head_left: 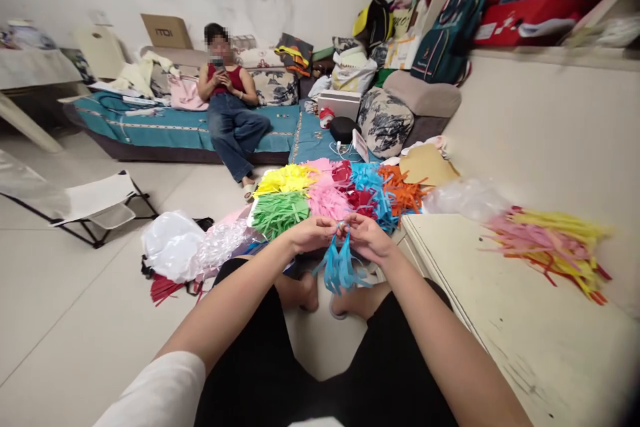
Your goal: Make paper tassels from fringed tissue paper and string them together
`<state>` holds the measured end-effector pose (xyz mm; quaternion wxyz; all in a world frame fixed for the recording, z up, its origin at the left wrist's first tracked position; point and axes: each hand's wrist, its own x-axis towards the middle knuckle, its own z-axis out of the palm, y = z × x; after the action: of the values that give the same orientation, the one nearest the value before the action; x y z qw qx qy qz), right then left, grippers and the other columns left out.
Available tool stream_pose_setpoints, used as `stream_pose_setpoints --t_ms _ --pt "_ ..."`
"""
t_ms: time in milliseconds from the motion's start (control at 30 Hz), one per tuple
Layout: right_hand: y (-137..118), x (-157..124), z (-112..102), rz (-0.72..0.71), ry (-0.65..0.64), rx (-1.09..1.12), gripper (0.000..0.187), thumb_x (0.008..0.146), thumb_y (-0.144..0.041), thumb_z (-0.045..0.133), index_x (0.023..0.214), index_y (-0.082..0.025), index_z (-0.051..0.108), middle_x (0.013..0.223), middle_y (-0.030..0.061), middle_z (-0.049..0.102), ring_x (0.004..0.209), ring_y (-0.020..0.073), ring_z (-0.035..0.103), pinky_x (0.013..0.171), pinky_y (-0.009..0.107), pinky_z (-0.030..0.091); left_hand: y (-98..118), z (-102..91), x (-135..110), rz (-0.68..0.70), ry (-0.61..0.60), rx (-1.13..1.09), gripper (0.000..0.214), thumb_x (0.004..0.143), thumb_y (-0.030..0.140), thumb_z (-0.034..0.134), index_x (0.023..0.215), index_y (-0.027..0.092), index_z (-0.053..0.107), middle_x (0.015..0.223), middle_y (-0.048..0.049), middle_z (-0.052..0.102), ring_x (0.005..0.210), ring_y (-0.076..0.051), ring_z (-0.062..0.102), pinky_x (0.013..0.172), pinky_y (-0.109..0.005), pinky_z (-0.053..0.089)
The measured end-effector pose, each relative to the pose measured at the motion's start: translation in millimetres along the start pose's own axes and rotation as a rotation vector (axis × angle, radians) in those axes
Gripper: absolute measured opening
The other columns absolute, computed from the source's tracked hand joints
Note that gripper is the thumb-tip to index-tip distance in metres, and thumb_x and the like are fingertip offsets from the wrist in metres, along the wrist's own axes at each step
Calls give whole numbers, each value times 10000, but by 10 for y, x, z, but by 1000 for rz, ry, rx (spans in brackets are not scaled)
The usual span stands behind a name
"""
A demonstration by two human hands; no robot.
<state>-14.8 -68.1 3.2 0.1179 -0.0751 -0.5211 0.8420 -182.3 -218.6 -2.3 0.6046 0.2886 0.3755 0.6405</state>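
Note:
My left hand point(313, 235) and my right hand point(367, 237) meet in front of me, both pinched on the top of a bunch of blue paper strips point(340, 268) that hangs down over my knees. Something small and pale sits between my fingertips at the top of the bunch; I cannot make it out. Just beyond my hands lie piles of cut paper strips: green point(279, 212), yellow point(286, 179), pink point(327, 200), red point(356, 199), blue point(369, 181) and orange point(403, 192).
A low white table point(505, 307) at my right bears mixed coloured strips point(555, 243) and a clear plastic bag point(465, 198). White plastic bags point(175, 245) lie on the floor at left. A person point(230, 103) sits on a teal sofa point(165, 128) looking at a phone. A folding frame point(90, 203) stands left.

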Motion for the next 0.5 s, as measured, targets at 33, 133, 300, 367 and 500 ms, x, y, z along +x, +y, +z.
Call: stream_pose_setpoints --t_ms 33,133,300,367,500 --pt "7 10 6 -7 22 20 569 651 -356 1191 1031 -224 790 921 15 851 803 172 803 752 284 644 1 16 6 7 31 -2 571 493 462 1227 775 137 851 796 -62 821 729 -150 761 830 -289 609" --pt "29 29 11 -29 86 52 622 636 -312 1189 1083 -234 763 955 2 853 785 157 789 663 238 598 11 103 39 46 115 -35 518 514 381 1221 790 148 850 799 -50 823 724 -150 752 820 -293 602" --pt "56 36 -14 -90 174 53 626 614 -301 1192 1070 -229 770 957 -13 843 764 123 755 664 215 589 20 204 60 84 151 -92 495 543 165 1178 904 144 840 850 -30 829 770 -130 761 823 -266 561" --pt "62 36 -13 -91 180 32 625 605 -331 1202 1050 -224 775 927 -20 831 753 116 747 681 215 603 0 189 58 97 137 -82 564 522 169 1189 948 149 820 822 -9 806 749 -116 744 788 -249 533" --pt "87 37 22 -92 227 -6 632 559 -383 1227 994 -223 797 843 -41 790 702 101 709 653 206 583 -76 115 98 169 127 -37 657 481 322 1227 909 163 756 767 24 757 683 -96 687 726 -239 499"
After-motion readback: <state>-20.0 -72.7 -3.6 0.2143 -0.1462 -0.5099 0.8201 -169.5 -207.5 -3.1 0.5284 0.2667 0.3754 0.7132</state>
